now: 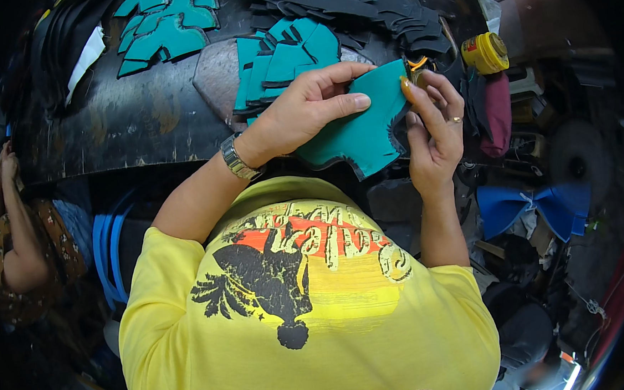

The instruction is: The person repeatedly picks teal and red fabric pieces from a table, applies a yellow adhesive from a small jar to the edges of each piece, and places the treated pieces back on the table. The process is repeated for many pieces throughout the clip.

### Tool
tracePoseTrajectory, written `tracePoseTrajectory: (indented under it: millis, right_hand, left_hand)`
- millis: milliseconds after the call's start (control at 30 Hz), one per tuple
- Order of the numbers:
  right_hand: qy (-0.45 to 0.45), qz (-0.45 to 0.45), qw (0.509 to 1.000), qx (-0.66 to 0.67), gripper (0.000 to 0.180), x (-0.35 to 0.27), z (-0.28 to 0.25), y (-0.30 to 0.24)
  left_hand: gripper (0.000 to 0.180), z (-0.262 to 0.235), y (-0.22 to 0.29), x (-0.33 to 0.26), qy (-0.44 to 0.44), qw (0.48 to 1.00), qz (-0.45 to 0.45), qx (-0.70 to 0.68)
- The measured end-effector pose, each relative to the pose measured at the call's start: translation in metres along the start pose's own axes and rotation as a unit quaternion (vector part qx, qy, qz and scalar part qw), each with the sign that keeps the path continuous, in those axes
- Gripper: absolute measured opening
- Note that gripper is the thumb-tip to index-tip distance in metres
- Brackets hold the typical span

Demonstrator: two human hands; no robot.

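Between the thumb and fingers of my left hand (321, 105) is a teal cut piece of sheet material (362, 131) with a black edge and a curved, notched side. It is held over the near edge of the work surface. At the piece's right edge, my right hand (433, 127) has its fingers bent and apart. Its yellow-stained index fingertip touches the edge, while the thumb stays lower, away from the index finger. Just behind the left hand lies a pile of similar teal pieces (293, 57). A small orange item (418, 63), partly hidden, shows behind the right fingers.
More teal pieces (174, 35) lie at the far left of the dark, curved work surface (136, 127). Black cut pieces (387, 19) are heaped at the back. A yellow tub (485, 53) stands at the right. Another person's arm (24, 227) shows at far left.
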State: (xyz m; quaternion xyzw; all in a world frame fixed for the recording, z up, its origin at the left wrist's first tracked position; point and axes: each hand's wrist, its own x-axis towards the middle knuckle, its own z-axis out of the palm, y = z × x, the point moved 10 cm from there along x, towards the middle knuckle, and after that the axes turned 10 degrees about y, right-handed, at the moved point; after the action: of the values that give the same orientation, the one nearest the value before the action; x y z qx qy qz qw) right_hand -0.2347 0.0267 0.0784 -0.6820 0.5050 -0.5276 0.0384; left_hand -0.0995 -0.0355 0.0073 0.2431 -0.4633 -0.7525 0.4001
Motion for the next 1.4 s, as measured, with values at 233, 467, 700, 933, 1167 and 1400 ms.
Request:
tracePoseTrajectory:
  millis: [233, 467, 700, 933, 1167, 1400]
  right_hand:
    - [-0.015, -0.082, 0.996, -0.029, 0.055, -0.014, 0.000, -0.019]
    - [-0.058, -0.009, 0.994, 0.092, 0.050, -0.016, 0.011, -0.010]
    - [-0.061, -0.022, 0.988, 0.137, 0.047, -0.013, 0.013, -0.015]
    - [-0.047, -0.095, 0.991, 0.087, 0.043, -0.012, 0.006, -0.024]
    - [-0.028, -0.098, 0.993, 0.067, 0.044, -0.015, 0.003, -0.020]
    - [-0.033, -0.158, 0.986, -0.036, 0.042, -0.017, -0.006, -0.024]
  left_hand:
    - [0.049, 0.000, -0.003, 0.001, -0.022, 0.992, -0.058, -0.108]
    - [0.046, -0.001, -0.014, -0.001, -0.021, 0.986, -0.093, -0.137]
    - [0.052, -0.003, -0.020, -0.003, -0.038, 0.982, -0.112, -0.148]
    - [0.050, -0.002, -0.033, -0.005, -0.017, 0.971, -0.157, -0.182]
    - [0.050, -0.004, -0.033, -0.004, -0.007, 0.972, -0.145, -0.183]
    - [0.048, -0.016, -0.031, -0.002, 0.025, 0.974, -0.128, -0.185]
